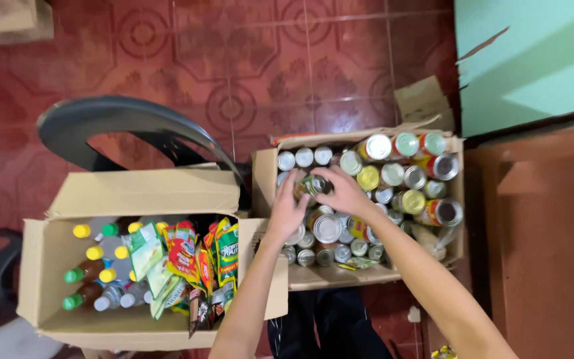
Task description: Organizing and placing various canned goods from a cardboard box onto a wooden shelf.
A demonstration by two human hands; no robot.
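Both hands' fingers wrap one can [313, 185], the left hand [288, 211] from the near-left and the right hand [345, 192] from the right. The can sits among tins in the right box [268, 174]. Left of it, another box [46, 259] holds bottles [94, 269] and sachets [187, 262].

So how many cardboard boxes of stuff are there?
2. The left box holds bottles and packets. The right box is full of cans, and both hands, the left hand and right hand, are in it. More may sit outside the picture.
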